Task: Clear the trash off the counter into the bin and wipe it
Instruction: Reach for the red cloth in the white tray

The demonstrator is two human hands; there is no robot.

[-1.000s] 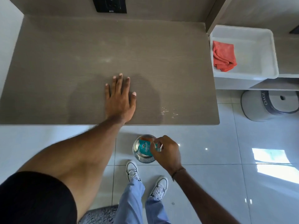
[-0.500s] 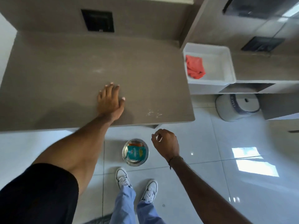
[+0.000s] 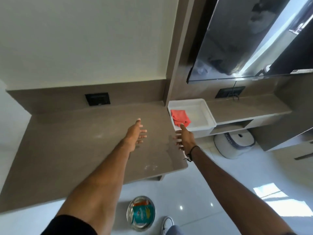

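Observation:
The brown counter (image 3: 71,146) carries a few pale crumbs (image 3: 150,167) near its front right corner. My left hand (image 3: 135,134) hovers above the counter's middle, fingers spread, holding nothing. My right hand (image 3: 183,138) reaches over the counter's right edge toward a red cloth (image 3: 179,117), which lies in a white tub (image 3: 203,107); its fingers are apart and empty, with the thumb tip just short of the cloth. On the floor below, the round metal bin (image 3: 141,213) holds a teal wrapper (image 3: 143,213) and some orange trash.
A lower shelf (image 3: 245,109) runs right of the tub, with a dark mirror (image 3: 245,39) above it. A grey-and-white round stool (image 3: 234,143) stands under that shelf. Black wall sockets (image 3: 98,98) sit behind the counter. My white shoe (image 3: 167,224) is beside the bin.
My right hand let go of the teal wrapper into the bin, rose and reached toward the red cloth. My left hand lifted off the counter. My head tilted up.

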